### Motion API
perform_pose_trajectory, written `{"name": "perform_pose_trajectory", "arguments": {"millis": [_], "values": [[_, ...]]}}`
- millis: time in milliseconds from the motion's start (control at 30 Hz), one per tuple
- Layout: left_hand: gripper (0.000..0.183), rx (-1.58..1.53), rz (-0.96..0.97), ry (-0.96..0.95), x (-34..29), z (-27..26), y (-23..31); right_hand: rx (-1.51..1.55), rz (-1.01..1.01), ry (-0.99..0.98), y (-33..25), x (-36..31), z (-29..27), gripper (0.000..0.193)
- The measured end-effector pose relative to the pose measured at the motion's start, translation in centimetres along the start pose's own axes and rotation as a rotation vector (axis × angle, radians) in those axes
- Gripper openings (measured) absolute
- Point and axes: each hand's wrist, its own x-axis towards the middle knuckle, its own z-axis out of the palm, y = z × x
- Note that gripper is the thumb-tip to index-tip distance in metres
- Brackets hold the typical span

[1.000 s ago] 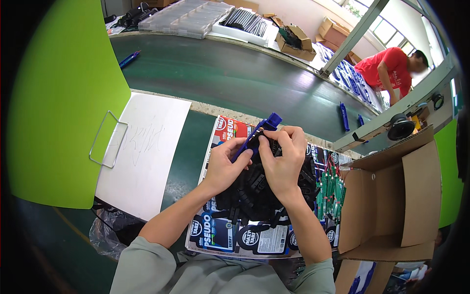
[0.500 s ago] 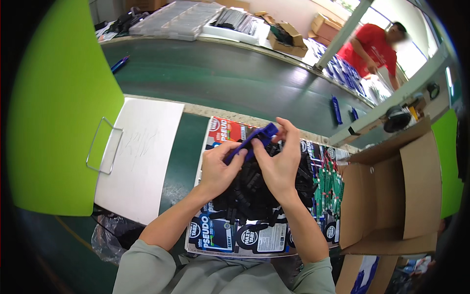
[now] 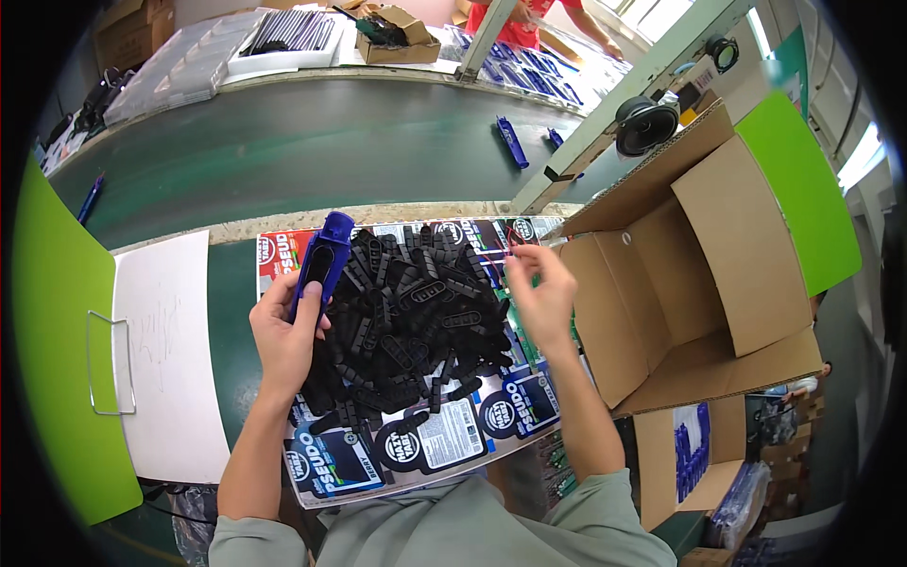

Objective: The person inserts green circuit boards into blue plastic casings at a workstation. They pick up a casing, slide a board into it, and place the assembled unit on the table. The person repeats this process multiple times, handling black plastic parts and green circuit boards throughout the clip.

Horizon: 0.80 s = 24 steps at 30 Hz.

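Note:
My left hand grips a blue plastic housing, long and narrow, tilted upright over the left side of the black pile. An oval black insert sits in the housing, and my thumb presses on its lower end. Beside the pile, to the right, my right hand has its thumb and forefinger pinched together at thin red wires. Those wires belong with green circuit boards, partly hidden under that hand. Between my hands lies a heap of black ribbed plastic inserts.
A printed cardboard sheet lies under the parts. An open carton stands at the right, a white board and green panel at the left. Beyond runs a dark green conveyor with blue housings. A person in red works behind.
My hands have parted: the left keeps the blue housing and turns it more upright, while the right has let go and moved to the circuit boards' wires. The view has swung right.

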Motion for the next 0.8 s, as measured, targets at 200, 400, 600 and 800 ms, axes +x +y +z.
{"name": "perform_pose_trajectory", "arguments": {"millis": [200, 400, 600, 800], "values": [[0.020, 0.030, 0.022, -0.002, -0.2, -0.1, 0.1, -0.473, 0.150, -0.180, 6.3, 0.2, -6.8, 0.020], [0.018, 0.040, 0.027, 0.020, 0.0, -0.2, -0.2, -0.504, 0.136, -0.211, 6.5, -0.7, -5.8, 0.018], [0.019, 0.033, 0.025, 0.018, 0.0, 0.1, -0.1, -0.362, 0.223, -0.176, 6.2, -0.1, -6.4, 0.015], [0.020, 0.018, 0.018, 0.024, -0.1, 0.1, -0.1, -0.088, 0.110, 0.026, 0.5, 1.4, -7.2, 0.014]]}}
